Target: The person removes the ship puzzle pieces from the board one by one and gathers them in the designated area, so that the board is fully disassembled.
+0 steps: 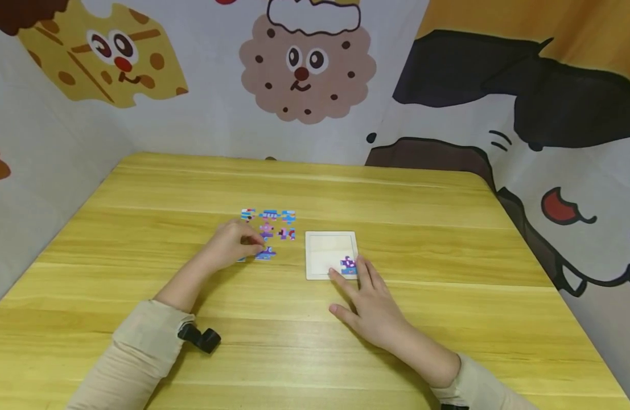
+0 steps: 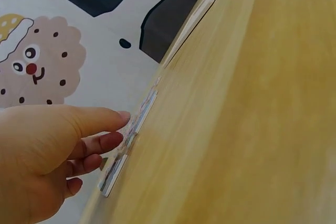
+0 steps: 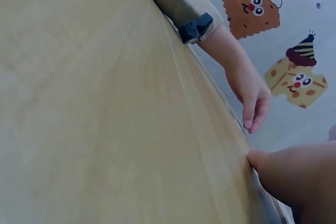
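Note:
My left hand (image 1: 231, 245) hovers at a group of jigsaw puzzle pieces (image 1: 268, 214), its thumb and forefinger close to a blue-purple piece (image 1: 266, 254). In the left wrist view a gap shows between the thumb and fingers of the left hand (image 2: 63, 150), with nothing visible in it. To the right lies a square wooden puzzle tray (image 1: 322, 247) with a pale rim. One purple and blue piece (image 1: 348, 265) sits in its lower right corner. My right hand (image 1: 373, 313) spreads its fingers against the tray's lower right edge, fingertips touching the rim.
Several loose pieces, including a pink and purple one (image 1: 266, 229) and a red and blue one (image 1: 287, 234), lie left of the tray on the wooden table (image 1: 294, 353). Behind the table hangs a cartoon-printed cloth (image 1: 207, 125). A black wrist mount (image 1: 199, 337) is on the left sleeve.

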Motion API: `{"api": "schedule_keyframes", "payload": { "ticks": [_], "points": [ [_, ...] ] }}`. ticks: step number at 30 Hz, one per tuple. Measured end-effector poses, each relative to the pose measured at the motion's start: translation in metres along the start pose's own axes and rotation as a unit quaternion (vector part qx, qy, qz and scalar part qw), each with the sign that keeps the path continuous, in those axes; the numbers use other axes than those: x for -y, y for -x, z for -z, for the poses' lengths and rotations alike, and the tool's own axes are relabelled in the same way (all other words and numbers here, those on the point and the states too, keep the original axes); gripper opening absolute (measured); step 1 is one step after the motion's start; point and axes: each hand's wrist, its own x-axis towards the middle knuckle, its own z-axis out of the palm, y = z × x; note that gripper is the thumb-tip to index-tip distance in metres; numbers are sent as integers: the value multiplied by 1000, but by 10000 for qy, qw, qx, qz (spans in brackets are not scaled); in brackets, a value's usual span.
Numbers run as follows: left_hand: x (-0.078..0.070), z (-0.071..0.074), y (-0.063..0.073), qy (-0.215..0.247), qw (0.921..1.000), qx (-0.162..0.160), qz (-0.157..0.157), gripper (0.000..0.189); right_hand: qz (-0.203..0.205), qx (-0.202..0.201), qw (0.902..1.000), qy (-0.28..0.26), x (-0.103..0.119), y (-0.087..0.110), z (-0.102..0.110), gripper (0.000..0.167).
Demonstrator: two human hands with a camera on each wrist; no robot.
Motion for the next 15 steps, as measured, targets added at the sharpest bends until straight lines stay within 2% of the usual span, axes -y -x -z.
{"api": "schedule_keyframes", "payload": {
  "ticks": [4, 9, 15],
  "points": [
    [-4, 0, -1, 85, 9999, -74, -20, 6, 57, -225, 9996, -157, -10, -5, 6, 68],
    [-10, -2, -2, 254, 9993, -191, -188, 10, 190, -452, 9978, -446, -37, -17, 14, 73],
    [-18, -8, -3, 316, 9987, -241, -330, 13, 491, -410, 9940, -887, -68, -30, 22, 73]
  ]
}}
